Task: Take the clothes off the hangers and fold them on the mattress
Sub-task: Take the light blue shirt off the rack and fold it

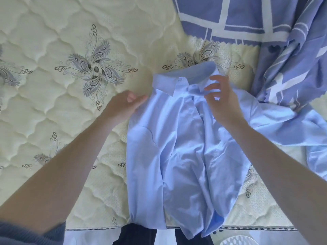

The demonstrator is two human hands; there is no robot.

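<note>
Left hand (pixel 123 103) pinches the shoulder edge of the shirt (pixel 177 147). Right hand (pixel 221 101), fingers loosely curled, is at the collar (pixel 177 82); grip cannot be told. The smooth, creased pale-blue shirt lies front-up on the quilted mattress (pixel 62 103).

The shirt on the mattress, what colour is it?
Plain light blue, with no pattern; the shirt shows best in the head view.

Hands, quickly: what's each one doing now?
Left hand: pinches the shirt at its shoulder.
Right hand: curled over the collar; grip cannot be told.
</note>
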